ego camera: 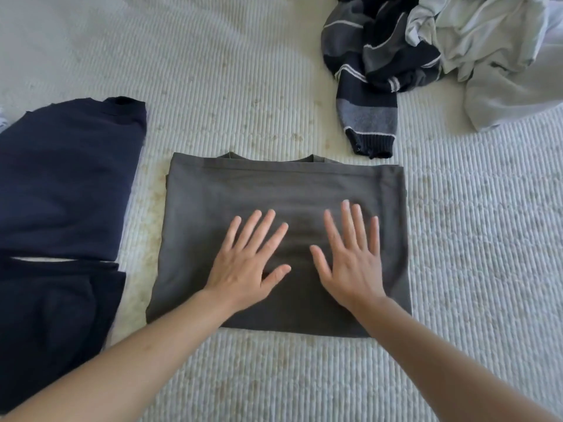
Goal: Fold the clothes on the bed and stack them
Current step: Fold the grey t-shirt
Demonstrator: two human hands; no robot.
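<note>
On the left of the bed [243, 86] lie two folded dark blue clothes [67, 178], soft and floppy. In the middle sits the folded grey shirt [274, 184]. The left hand [243, 269] and the right hand [353, 266] lie flat on it, fingers spread wide, holding nothing. I think the shirt is light and bendy, so slide both hands under its two sides to lift it. At the top right wait a stripy sweater [374, 71] and white clothes [493, 56], all crumpled. I see no words or labels
</note>
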